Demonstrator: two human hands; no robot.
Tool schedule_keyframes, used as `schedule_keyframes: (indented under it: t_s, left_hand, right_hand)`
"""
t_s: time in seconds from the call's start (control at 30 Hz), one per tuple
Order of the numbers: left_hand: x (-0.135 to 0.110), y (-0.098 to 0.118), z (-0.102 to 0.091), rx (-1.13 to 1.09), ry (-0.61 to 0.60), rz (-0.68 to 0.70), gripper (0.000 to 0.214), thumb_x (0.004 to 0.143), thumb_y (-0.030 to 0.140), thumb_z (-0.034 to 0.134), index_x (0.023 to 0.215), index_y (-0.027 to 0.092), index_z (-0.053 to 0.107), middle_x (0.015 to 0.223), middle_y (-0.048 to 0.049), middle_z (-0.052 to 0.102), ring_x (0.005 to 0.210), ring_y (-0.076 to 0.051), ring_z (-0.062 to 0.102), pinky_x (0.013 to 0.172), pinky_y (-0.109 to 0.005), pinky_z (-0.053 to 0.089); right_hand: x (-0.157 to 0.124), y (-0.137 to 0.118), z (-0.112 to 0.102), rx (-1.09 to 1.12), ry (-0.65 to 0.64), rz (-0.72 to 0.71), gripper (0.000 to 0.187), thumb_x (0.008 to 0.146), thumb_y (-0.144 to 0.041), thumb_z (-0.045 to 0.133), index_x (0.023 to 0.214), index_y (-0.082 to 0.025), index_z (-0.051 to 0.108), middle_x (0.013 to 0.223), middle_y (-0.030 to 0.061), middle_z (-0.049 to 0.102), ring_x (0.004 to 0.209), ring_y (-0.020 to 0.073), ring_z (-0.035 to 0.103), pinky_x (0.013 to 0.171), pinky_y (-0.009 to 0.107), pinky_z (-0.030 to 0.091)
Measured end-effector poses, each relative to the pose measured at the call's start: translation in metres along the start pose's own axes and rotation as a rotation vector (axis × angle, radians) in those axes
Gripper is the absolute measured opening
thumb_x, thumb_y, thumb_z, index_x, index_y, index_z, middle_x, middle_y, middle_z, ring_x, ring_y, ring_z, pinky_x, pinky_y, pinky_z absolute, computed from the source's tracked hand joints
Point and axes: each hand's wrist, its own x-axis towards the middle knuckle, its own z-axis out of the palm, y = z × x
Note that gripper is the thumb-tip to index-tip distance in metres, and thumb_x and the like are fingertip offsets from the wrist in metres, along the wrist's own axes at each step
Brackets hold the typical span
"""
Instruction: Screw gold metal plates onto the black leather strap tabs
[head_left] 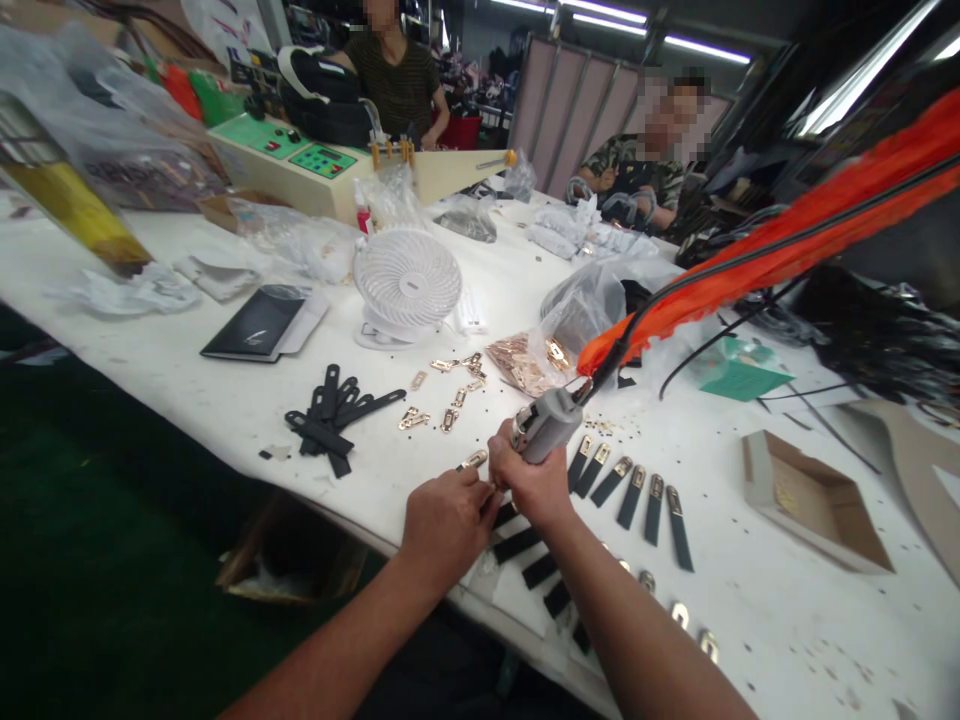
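My right hand [534, 482] is wrapped around a grey electric screwdriver [551, 424], whose cord runs up to the right. Its tip is hidden behind my hands. Close against it, my left hand [448, 522] is closed on a strap piece with a gold metal fitting [474, 460] showing past the fingers. Black straps with gold fittings [634, 497] lie in rows on the table around my right forearm. Left of my hands is a pile of plain black straps [337, 412]. Loose gold fittings [450, 418] are scattered beyond my hands.
A white fan [409, 285], a black notebook [256, 322] and a bag of metal fittings [525, 362] stand or lie farther back. An open cardboard box [817, 505] is at right. An orange-wrapped cord [772, 240] crosses overhead. Two people [397, 80] are across the table.
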Motion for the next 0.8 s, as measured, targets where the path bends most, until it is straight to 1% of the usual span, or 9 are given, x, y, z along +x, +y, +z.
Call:
schedule_keyframes:
  t_s: [0.07, 0.13, 0.27, 0.37, 0.43, 0.5, 0.6, 0.67, 0.8]
  left_hand:
    - [0.000, 0.001, -0.002, 0.018, -0.001, 0.002, 0.026, 0.105, 0.035, 0.058, 0.096, 0.025, 0.081, 0.098, -0.0067, 0.080, 0.088, -0.024, 0.074, 0.072, -0.034, 0.050]
    - [0.001, 0.002, -0.004, 0.040, -0.008, 0.000, 0.029, 0.105, 0.036, 0.058, 0.090, 0.024, 0.081, 0.092, -0.0066, 0.079, 0.084, -0.024, 0.073, 0.070, -0.034, 0.048]
    - [0.002, 0.005, -0.008, 0.055, -0.028, -0.011, 0.029, 0.104, 0.037, 0.061, 0.087, 0.024, 0.081, 0.087, -0.0061, 0.078, 0.082, -0.025, 0.073, 0.068, -0.033, 0.045]
    - [0.001, 0.006, -0.011, 0.033, -0.013, -0.015, 0.028, 0.104, 0.039, 0.062, 0.090, 0.026, 0.082, 0.086, -0.0057, 0.077, 0.082, -0.024, 0.073, 0.067, -0.033, 0.044]
    - [-0.003, 0.003, -0.013, -0.004, 0.032, 0.008, 0.025, 0.103, 0.041, 0.063, 0.095, 0.027, 0.082, 0.087, -0.0052, 0.078, 0.083, -0.024, 0.073, 0.068, -0.033, 0.045]
    - [-0.007, -0.003, -0.014, -0.048, 0.092, 0.051, 0.022, 0.103, 0.040, 0.064, 0.099, 0.027, 0.082, 0.088, -0.0043, 0.078, 0.083, -0.023, 0.073, 0.070, -0.032, 0.046]
    - [-0.010, -0.018, -0.019, -0.080, 0.161, 0.088, 0.024, 0.103, 0.038, 0.065, 0.089, 0.024, 0.081, 0.083, -0.0038, 0.076, 0.078, -0.020, 0.071, 0.070, -0.031, 0.046]
    - [-0.009, -0.028, -0.022, -0.075, 0.184, 0.073, 0.028, 0.102, 0.040, 0.066, 0.083, 0.023, 0.079, 0.079, -0.0039, 0.074, 0.075, -0.019, 0.069, 0.069, -0.031, 0.045]
    - [0.000, -0.042, -0.024, -0.061, 0.180, 0.030, 0.020, 0.098, 0.039, 0.071, 0.089, 0.025, 0.081, 0.080, -0.0034, 0.073, 0.081, -0.020, 0.069, 0.072, -0.030, 0.047]
  right_hand:
    - [0.000, -0.003, -0.001, -0.042, -0.045, 0.009, 0.039, 0.081, -0.041, 0.082, 0.059, -0.023, 0.056, 0.050, -0.0035, 0.055, 0.046, 0.0125, 0.047, 0.045, 0.027, 0.043]
    - [-0.001, -0.009, -0.002, -0.060, -0.058, 0.010, 0.041, 0.085, -0.044, 0.080, 0.059, -0.022, 0.057, 0.050, -0.0026, 0.056, 0.046, 0.0131, 0.050, 0.047, 0.028, 0.043]
    - [-0.004, -0.025, -0.003, 0.018, 0.001, -0.041, 0.038, 0.085, -0.048, 0.083, 0.069, -0.021, 0.061, 0.053, -0.0008, 0.061, 0.048, 0.0162, 0.058, 0.049, 0.029, 0.048]
    - [-0.003, -0.033, 0.001, 0.100, 0.058, -0.063, 0.040, 0.083, -0.052, 0.085, 0.073, -0.021, 0.061, 0.052, -0.0016, 0.060, 0.045, 0.0155, 0.056, 0.046, 0.029, 0.049]
    - [-0.002, -0.031, 0.005, 0.119, 0.073, -0.036, 0.041, 0.083, -0.053, 0.085, 0.074, -0.021, 0.060, 0.050, -0.0024, 0.060, 0.042, 0.0146, 0.054, 0.044, 0.028, 0.048]
    - [-0.001, -0.023, 0.009, 0.127, 0.099, -0.007, 0.042, 0.083, -0.053, 0.086, 0.075, -0.021, 0.061, 0.050, -0.0023, 0.060, 0.042, 0.0149, 0.054, 0.043, 0.027, 0.048]
    - [0.000, -0.010, 0.014, 0.134, 0.156, 0.006, 0.041, 0.083, -0.053, 0.086, 0.076, -0.020, 0.062, 0.051, -0.0014, 0.062, 0.043, 0.0154, 0.056, 0.042, 0.027, 0.049]
    - [0.001, -0.003, 0.017, 0.125, 0.177, 0.001, 0.040, 0.082, -0.052, 0.086, 0.076, -0.019, 0.063, 0.052, -0.0009, 0.062, 0.044, 0.0151, 0.057, 0.043, 0.026, 0.049]
    - [0.003, 0.000, 0.022, 0.118, 0.186, -0.006, 0.039, 0.081, -0.051, 0.086, 0.077, -0.019, 0.064, 0.051, -0.0015, 0.062, 0.045, 0.0152, 0.057, 0.044, 0.026, 0.048]
